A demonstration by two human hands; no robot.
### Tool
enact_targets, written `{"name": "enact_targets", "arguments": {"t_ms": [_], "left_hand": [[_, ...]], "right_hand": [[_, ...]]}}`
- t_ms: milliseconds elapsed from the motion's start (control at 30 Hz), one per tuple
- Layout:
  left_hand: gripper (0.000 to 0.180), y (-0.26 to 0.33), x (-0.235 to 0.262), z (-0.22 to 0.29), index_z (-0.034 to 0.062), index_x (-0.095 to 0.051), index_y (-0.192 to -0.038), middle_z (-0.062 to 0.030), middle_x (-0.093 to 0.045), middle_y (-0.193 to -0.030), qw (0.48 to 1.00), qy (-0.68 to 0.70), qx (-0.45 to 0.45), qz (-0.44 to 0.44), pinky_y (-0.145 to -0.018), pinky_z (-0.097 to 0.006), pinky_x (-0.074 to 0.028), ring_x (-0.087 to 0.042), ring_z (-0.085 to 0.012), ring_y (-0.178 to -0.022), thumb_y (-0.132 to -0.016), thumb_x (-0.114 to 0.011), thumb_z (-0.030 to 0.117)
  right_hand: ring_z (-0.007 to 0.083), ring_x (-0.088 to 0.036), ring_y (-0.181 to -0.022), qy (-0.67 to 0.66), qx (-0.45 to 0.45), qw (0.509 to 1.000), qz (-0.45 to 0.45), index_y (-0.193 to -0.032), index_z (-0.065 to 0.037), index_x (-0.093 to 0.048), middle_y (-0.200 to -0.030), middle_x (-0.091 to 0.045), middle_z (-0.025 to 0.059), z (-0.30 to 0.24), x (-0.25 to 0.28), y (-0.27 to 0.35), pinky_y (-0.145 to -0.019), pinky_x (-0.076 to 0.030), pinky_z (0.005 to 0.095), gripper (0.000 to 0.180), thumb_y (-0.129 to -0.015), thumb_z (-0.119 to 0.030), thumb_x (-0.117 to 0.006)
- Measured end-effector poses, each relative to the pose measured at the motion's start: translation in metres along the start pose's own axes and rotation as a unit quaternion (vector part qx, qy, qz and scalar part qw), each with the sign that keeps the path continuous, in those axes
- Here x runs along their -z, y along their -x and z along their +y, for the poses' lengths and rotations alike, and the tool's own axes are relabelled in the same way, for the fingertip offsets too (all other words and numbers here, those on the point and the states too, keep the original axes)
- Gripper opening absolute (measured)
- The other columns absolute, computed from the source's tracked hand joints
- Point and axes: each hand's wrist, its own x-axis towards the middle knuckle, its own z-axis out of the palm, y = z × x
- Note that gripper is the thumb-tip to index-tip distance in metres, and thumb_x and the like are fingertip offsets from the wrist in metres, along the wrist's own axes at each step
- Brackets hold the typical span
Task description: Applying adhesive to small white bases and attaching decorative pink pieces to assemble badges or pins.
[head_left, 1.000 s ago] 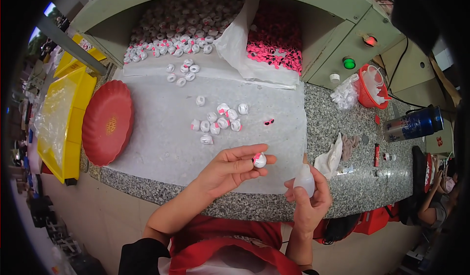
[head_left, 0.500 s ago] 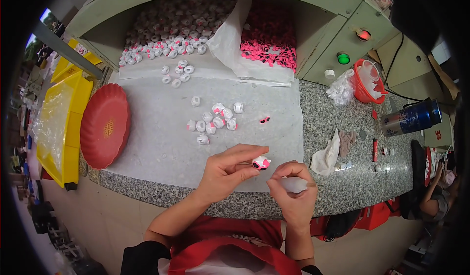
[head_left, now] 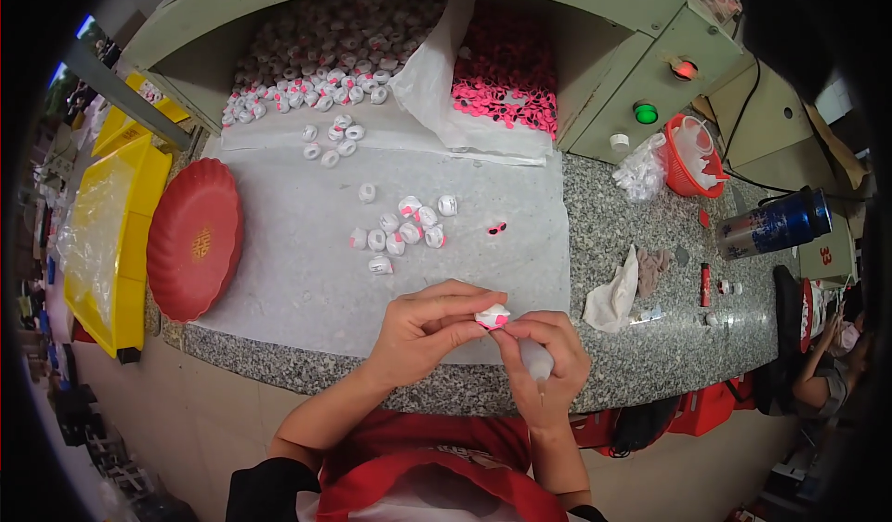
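My left hand (head_left: 413,336) pinches a small white figurine head (head_left: 491,315) with a pink piece on its front, between thumb and fingers. In my right hand (head_left: 557,359) a translucent squeeze bottle (head_left: 536,360) rests against the palm, while the thumb and forefinger tips touch the front of the head. Beyond my hands, several white pieces with pink parts (head_left: 409,208) lie in a loose cluster on white paper (head_left: 307,280). To their right sits one tiny pair of pink-framed glasses with dark lenses (head_left: 498,228).
A cabinet opening holds heaps of white pieces (head_left: 325,57) and pink glasses (head_left: 506,104). A red fluted plate (head_left: 195,243) and yellow bin (head_left: 135,243) stand left. Rightward are a tissue (head_left: 613,294), a red basket (head_left: 683,173) and a blue bottle (head_left: 776,226).
My right hand has moved left and up to meet the figurine head, and the squeeze bottle has turned more upright in it. The head has tilted in my left hand.
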Motion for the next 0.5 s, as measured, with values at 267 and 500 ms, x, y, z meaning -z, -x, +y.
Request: {"name": "enact_targets", "arguments": {"t_ms": [267, 500], "left_hand": [[0.028, 0.002, -0.0015, -0.0023, -0.004, -0.06, -0.104, -0.0179, -0.059, -0.104, 1.0, -0.005, 0.0, -0.005, -0.08, -0.028, -0.049, -0.059, -0.0211, -0.094, -0.077, -0.057, -0.008], [0.031, 0.002, -0.0048, -0.0091, -0.0052, -0.053, -0.113, -0.0184, -0.06, -0.1, 0.988, 0.128, 0.091, 0.007, -0.078, -0.028, -0.05, -0.06, -0.022, -0.093, -0.083, -0.055, 0.002]], "right_hand": [[0.0203, -0.059, -0.062, 0.021, 0.083, 0.996, 0.01, -0.077, -0.003, -0.06, -0.074, -0.059, 0.0096, 0.0092, -0.0006, 0.0033, -0.052, -0.048, 0.0272, 0.021, -0.062, 0.004, -0.072], [0.0166, -0.057, -0.062, -0.022, 0.04, 0.999, -0.007, -0.075, -0.002, -0.058, -0.073, -0.058, 0.008, 0.0009, -0.0023, 0.0029, -0.054, -0.046, 0.0244, 0.018, -0.063, 0.006, -0.07]]}}
